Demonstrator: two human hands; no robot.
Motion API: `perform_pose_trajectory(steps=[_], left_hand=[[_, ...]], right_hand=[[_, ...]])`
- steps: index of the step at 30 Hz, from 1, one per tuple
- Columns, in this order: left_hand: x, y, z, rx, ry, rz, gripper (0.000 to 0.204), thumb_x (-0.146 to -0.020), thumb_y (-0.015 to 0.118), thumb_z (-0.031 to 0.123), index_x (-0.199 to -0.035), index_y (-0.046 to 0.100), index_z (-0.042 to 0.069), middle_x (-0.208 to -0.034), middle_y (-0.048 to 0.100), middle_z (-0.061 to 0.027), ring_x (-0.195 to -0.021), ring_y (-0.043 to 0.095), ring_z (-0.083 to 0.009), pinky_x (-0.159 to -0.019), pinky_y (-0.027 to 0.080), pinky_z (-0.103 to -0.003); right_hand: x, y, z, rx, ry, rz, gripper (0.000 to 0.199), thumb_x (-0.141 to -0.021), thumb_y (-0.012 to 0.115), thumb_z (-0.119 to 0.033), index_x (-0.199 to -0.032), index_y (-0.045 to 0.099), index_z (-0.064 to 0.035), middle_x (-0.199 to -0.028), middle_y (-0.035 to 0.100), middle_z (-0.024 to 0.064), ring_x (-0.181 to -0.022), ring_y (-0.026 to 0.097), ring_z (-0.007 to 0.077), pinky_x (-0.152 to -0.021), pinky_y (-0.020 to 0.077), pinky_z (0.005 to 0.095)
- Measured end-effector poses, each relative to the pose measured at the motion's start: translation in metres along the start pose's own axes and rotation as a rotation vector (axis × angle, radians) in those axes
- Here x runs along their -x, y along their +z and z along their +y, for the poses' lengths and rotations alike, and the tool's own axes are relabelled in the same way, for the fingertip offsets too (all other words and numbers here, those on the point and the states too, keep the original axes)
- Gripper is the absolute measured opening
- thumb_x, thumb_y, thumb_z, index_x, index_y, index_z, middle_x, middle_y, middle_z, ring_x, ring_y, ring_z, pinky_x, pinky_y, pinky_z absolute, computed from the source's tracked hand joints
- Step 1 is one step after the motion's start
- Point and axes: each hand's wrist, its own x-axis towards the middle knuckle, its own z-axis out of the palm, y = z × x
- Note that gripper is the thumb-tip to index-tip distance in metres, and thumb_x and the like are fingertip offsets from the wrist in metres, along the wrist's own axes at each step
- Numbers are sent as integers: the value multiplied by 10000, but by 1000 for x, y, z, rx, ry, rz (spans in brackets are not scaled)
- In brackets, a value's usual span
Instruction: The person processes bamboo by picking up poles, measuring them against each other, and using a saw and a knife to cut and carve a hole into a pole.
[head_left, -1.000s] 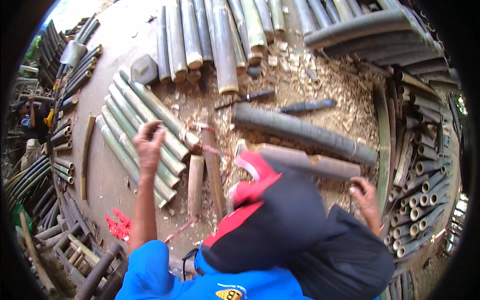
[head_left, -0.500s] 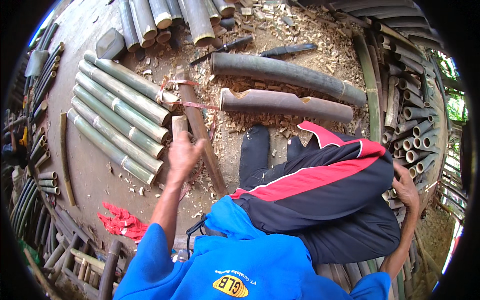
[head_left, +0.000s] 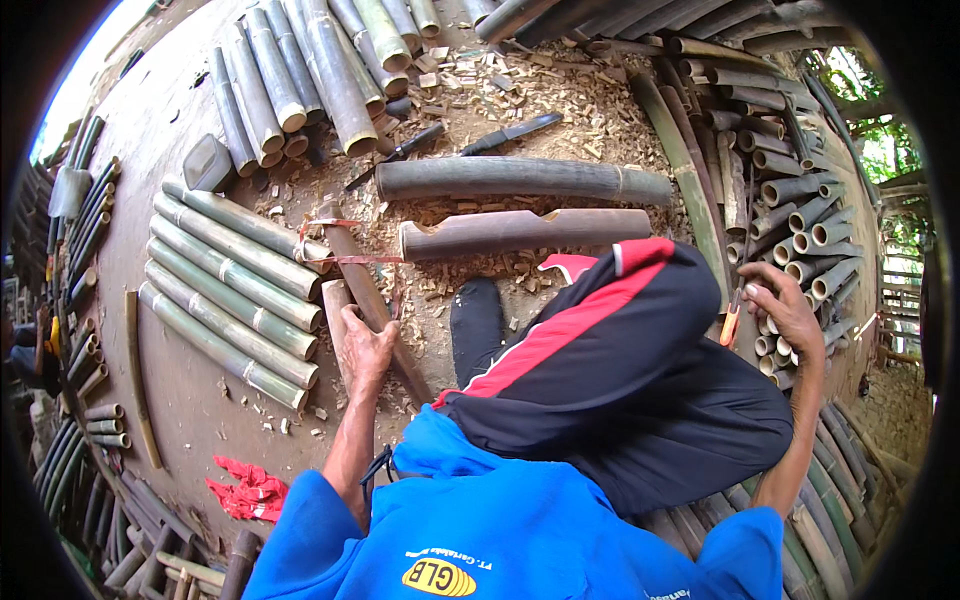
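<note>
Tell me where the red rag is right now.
In the head view, the red rag lies on the ground at lower left, left of the person's left forearm, below the row of green bamboo poles.

One printed label shows: a yellow oval badge [head_left: 438, 578] with dark lettering and a short line of pale print just above it, on the blue shirt [head_left: 520, 520], near its lower edge. No packages, signs or screens appear.

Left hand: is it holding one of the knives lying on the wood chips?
No, the left hand rests on a split bamboo piece; both knives lie far off.
</note>
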Motion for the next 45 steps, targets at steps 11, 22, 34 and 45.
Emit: perform_pose_trajectory(steps=[11,22,34,45], left_hand=[[-19,28,-23,-119,52,252,812,-747,771,150,-1393,321,-48,-1222,560,-336,-1117,584,-510,-981,469,-525],[-94,-94,37,-178,-13,410,787,-738,773,149,-1378,372,-75,-1185,592,-301,-1065,609,-443,-951,490,-477],[-174,-149,103,-86,185,519,764,-728,775,147,-1362,428,-103,-1144,626,-262,-1008,637,-371,-919,513,-425],[-170,-108,144,-78,450,384,742,-733,730,153,-1385,452,-64,-1129,647,-226,-995,643,-334,-962,487,-414]], right_hand=[[-19,178,205,-180,345,-551,410,-1001,626,-346,-1275,614,-42,-1122,653,104,-1066,622,215,-912,488,354],[104,376,153,-711,577,-600,620,-980,645,-410,-1426,514,-1,-1399,574,222,-1333,530,348,-1090,405,441],[55,372,106,-607,500,-534,605,-931,708,-464,-1238,582,42,-1293,617,247,-1172,613,380,-971,467,458],[60,373,112,-299,285,-454,964,-759,863,-480,-1469,409,-12,-1411,542,255,-1340,517,391,-1098,418,435]])
